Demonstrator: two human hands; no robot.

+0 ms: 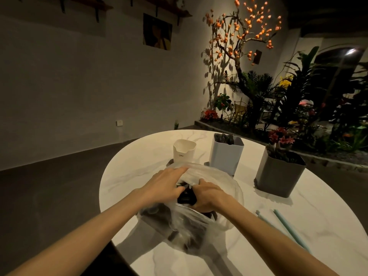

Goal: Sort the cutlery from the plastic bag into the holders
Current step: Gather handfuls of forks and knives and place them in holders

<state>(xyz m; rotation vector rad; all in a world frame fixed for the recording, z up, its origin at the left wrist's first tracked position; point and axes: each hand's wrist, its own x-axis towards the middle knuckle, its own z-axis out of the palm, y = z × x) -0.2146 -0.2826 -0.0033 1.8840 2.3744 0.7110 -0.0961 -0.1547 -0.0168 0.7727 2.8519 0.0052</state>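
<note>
Head view, looking down across a round white marbled bench (pixel 129 172). A clear plastic bag (pixel 199 222) lies at the near middle of the bench, with dark cutlery (pixel 186 198) showing through its open mouth and more dark pieces blurred inside its lower part. The left hand (pixel 165 183) lies on the upper left edge of the bag, its fingers stretched forward over the plastic and the thumb tucked toward the opening. The right hand (pixel 207 196) sits at the right side of the opening, its fingers curled around the bunched plastic and the dark cutlery there; exactly which piece it pinches cannot be told. Behind the bag stand three holders: a small white holder (pixel 184 151) at the left, touching or just behind the bag; a pale blue holder (pixel 226 154) in the middle with dark pieces standing in it; and a grey holder (pixel 278 174) at the right, well apart from the bag, also with dark contents. Two pale green straws (pixel 288 228) lie on the bench at the near right.
</note>
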